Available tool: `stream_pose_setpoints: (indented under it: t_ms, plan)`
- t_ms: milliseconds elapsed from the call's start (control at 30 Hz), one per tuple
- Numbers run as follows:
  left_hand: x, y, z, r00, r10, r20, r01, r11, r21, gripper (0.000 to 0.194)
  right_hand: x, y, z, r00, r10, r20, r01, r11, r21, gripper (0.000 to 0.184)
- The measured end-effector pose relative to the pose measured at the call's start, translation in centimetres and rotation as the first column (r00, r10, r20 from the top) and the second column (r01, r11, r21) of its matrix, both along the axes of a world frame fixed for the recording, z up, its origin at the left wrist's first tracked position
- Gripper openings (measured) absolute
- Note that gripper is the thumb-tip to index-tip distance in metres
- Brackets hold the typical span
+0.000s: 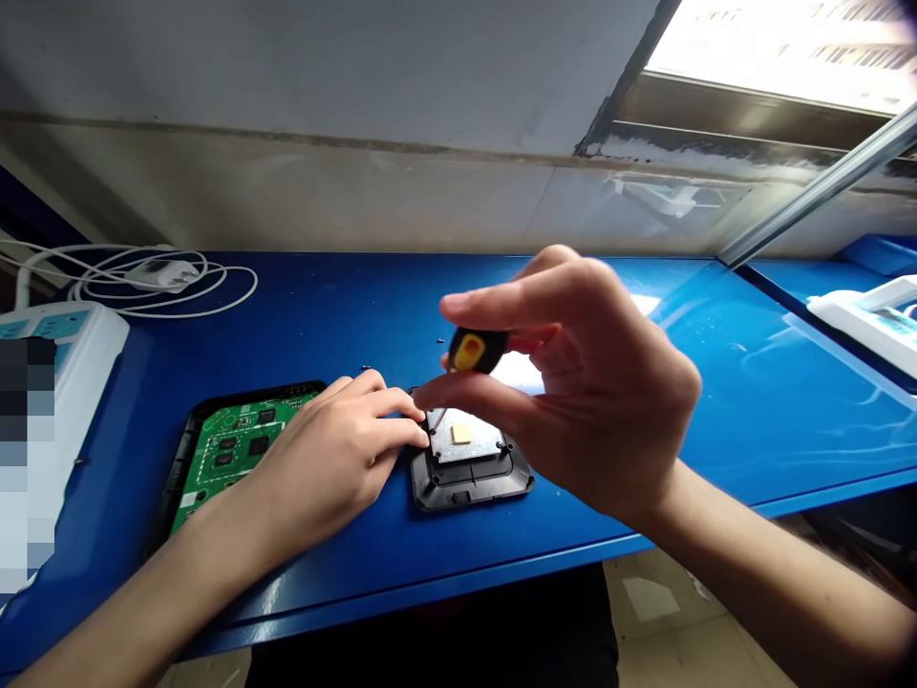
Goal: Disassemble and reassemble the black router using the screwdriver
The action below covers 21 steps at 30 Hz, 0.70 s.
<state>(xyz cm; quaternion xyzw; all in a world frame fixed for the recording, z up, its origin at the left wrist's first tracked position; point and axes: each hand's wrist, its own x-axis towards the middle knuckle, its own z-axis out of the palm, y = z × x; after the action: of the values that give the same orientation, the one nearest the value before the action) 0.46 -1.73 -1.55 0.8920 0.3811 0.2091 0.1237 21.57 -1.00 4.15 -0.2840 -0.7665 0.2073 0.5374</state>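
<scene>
My right hand (594, 401) is closed around the black-and-yellow handle of a screwdriver (473, 351). Its thin shaft slants down to the left side of a metal plate (479, 444) with a small tan pad (460, 435) on it. That plate sits in a black plastic cover (465, 492) lying on the table. Bent fingers of my left hand (351, 430) grip the cover's left edge, near the shaft's tip. Under my left wrist lies a green circuit board (236, 444) in a black housing (187, 449), partly hidden by my arm.
Small dark screws lie on the blue table (322, 306), one screw (440, 340) behind the cover. A white power strip (93, 354) stands at the left, with a coiled white cable (229, 301) behind it. A wall (358, 191) closes off the back; a white device (874, 315) is far right.
</scene>
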Motion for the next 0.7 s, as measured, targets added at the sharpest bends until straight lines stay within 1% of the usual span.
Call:
stream_pose_setpoints:
  t_ms: [67,133,167,233,300,367,467,533,600,700]
  plan:
    - [0.1,0.0,0.0,1.0,-0.013,0.021,0.012,0.999,0.048,0.037,0.3,0.2,-0.1,0.999,-0.038,0.031,0.037,0.998,0.045,0.026]
    - [0.2,0.1,0.0,0.999,-0.017,0.037,0.015,0.999,0.044,0.037,0.6,0.3,0.2,0.991,-0.038,0.129,0.026,0.996,0.091,0.027]
    - [0.2,0.2,0.0,0.999,-0.016,0.032,0.015,1.0,0.022,0.037,0.7,0.3,0.4,0.981,-0.027,0.192,0.008,0.995,0.1,0.027]
    - [0.3,0.3,0.1,1.0,-0.012,0.006,0.012,1.0,-0.026,0.037,0.8,0.2,0.9,0.965,0.04,0.26,-0.07,0.992,0.106,0.028]
    - [0.3,0.3,0.1,1.0,-0.016,-0.013,0.015,0.999,-0.041,0.037,0.7,0.0,1.3,0.957,0.091,0.276,-0.118,0.99,0.08,0.032]
    - [0.3,0.2,0.2,1.0,-0.016,-0.008,0.016,0.999,-0.028,0.037,0.5,-0.3,1.4,0.965,0.072,0.252,-0.082,0.996,0.031,0.031]
    - [0.4,-0.1,0.3,1.0,-0.007,0.009,0.007,1.0,0.001,0.037,0.2,-1.0,1.2,0.977,0.027,0.214,-0.031,0.999,0.016,0.028]
    - [0.5,-0.3,0.5,1.0,0.004,0.014,-0.005,0.999,0.053,0.037,0.1,-1.4,0.9,0.973,0.016,0.231,-0.027,0.998,0.048,0.03]
    - [0.6,-0.4,0.6,1.0,0.012,-0.001,-0.012,0.995,0.098,0.038,0.0,-1.7,0.7,0.965,-0.026,0.262,0.003,0.996,0.088,0.032]
    - [0.5,-0.3,0.6,0.999,0.019,-0.027,-0.017,0.996,0.091,0.036,-0.1,-1.6,0.7,0.943,-0.125,0.309,0.089,0.988,0.127,0.027]
